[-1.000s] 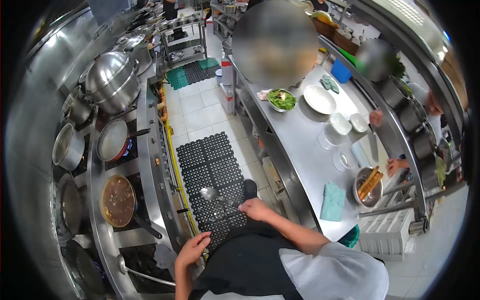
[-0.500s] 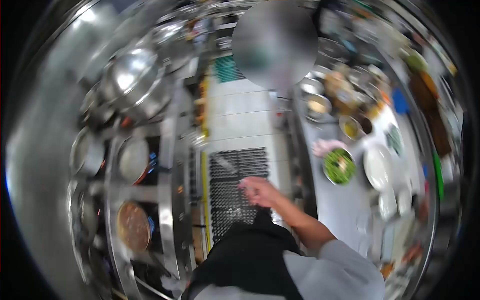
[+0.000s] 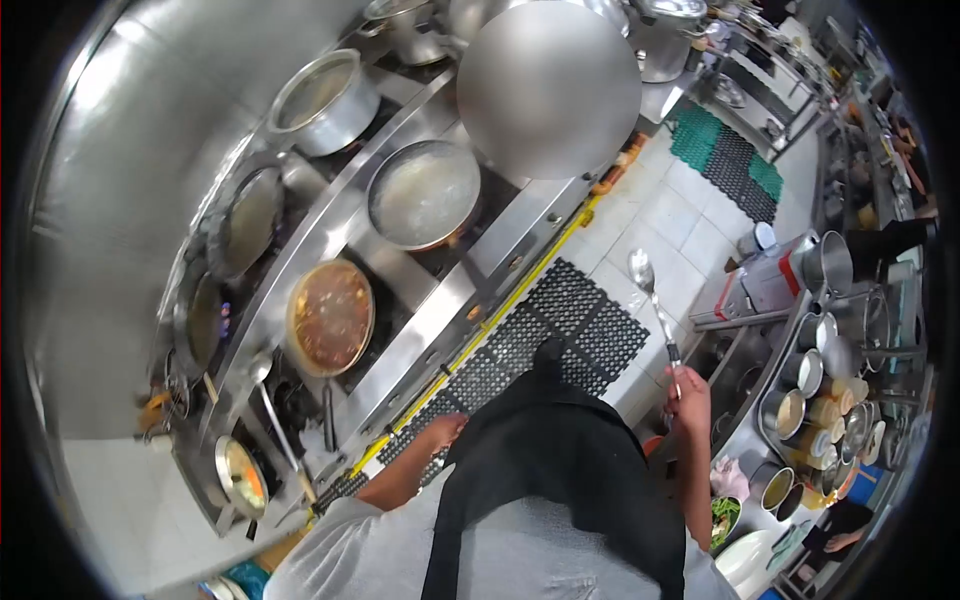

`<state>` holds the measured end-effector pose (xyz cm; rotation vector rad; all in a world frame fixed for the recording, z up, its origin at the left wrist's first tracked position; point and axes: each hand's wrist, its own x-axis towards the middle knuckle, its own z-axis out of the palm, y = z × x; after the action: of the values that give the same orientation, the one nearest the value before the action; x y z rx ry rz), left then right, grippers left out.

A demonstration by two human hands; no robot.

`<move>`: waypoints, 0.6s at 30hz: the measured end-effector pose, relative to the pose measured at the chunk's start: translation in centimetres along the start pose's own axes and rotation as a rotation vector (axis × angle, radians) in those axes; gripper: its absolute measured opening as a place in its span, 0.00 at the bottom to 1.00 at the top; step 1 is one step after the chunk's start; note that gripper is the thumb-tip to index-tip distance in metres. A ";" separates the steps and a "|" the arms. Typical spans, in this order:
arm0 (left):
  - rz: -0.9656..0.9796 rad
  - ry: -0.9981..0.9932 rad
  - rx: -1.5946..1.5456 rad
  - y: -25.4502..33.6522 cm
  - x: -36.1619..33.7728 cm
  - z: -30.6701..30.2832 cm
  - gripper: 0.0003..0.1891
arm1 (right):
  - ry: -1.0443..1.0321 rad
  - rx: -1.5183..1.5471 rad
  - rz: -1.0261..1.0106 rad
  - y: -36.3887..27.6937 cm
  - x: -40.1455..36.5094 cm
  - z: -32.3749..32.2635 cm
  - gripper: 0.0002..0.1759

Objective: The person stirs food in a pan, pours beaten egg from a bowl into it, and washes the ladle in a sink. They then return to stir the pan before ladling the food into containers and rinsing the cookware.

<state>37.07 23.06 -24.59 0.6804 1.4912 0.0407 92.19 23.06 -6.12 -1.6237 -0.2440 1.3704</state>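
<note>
My right hand [image 3: 688,398] is closed around the dark handle of a long metal spoon [image 3: 655,298], whose bowl points up and away over the floor. At the left side of my apron, my left hand [image 3: 443,430] has its fingers curled; whether it holds anything is hidden. Nearest to that hand on the stove is a pan of reddish-brown sauce [image 3: 332,315] with its handle toward me. Beyond it stands a pan of pale, bubbling liquid [image 3: 424,193].
A ladle [image 3: 270,392] lies at the stove's left, near a small pan of vegetables [image 3: 241,475]. A deep pot [image 3: 325,102] stands at the back. At right, the counter holds several metal containers [image 3: 783,412], greens [image 3: 724,520] and a white plate [image 3: 745,562]. Another person's hand [image 3: 845,541] shows lower right.
The view has turned toward the stove, which now fills more of the left and centre. My left hand has come into view, and the spoon in my right hand now shows clearly.
</note>
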 end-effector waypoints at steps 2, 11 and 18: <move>-0.168 0.001 0.029 2.6 5.5 0.1 0.19 | -0.013 0.142 -0.114 -4.1 0.8 0.5 0.16; -0.064 0.227 -0.731 18.4 18.3 0.2 0.47 | 0.741 -0.175 -0.687 -22.8 3.0 -16.5 0.23; 0.014 0.250 -0.885 20.8 16.9 2.2 0.36 | 1.109 -2.231 -0.070 -29.9 6.5 -56.5 0.11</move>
<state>48.94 46.40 -30.71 -0.0390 1.5116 0.7721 154.34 13.15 6.85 -3.5325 -1.3378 -0.8225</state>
